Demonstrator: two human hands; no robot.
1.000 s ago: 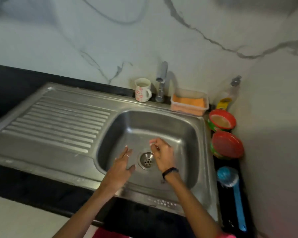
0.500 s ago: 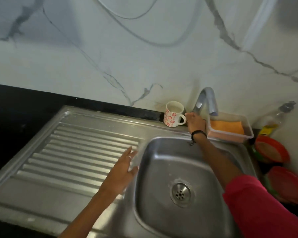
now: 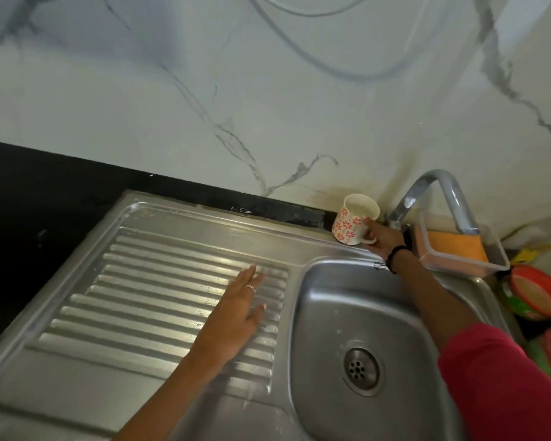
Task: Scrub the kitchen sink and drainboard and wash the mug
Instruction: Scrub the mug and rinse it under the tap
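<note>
1. Mug [image 3: 353, 220]: white with a red flower pattern, located at the back rim of the sink unit, just left of the tap base. It is tilted, not upright: the open mouth faces up and toward the wall, the long axis leans away from the camera, and the base sits nearer the sink rim. The handle points right, toward the gripping hand.
2. Right hand [image 3: 383, 238]: fingers curl round the mug on its handle side and hold it. A dark band sits on the wrist; a pink sleeve covers the upper arm.
3. Left hand [image 3: 239, 316]: fingers straight and spread, holding nothing, palm down over the right end of the drainboard ridges. Whether it touches the metal cannot be told. A ring shows on one finger.
4. Drainboard [image 3: 134, 300]: ribbed steel, left of the basin; its ridges run left to right.
5. Sink basin [image 3: 331, 316]: steel, with a round drain [image 3: 360, 368] in its floor.
6. Tap [image 3: 433, 195]: chrome, arches right from behind the mug; its spout ends above a clear tray [image 3: 497, 262] holding an orange sponge [image 3: 455, 246].
7. Red-lidded containers [image 3: 536, 294]: at the right edge, beyond the tray.
</note>
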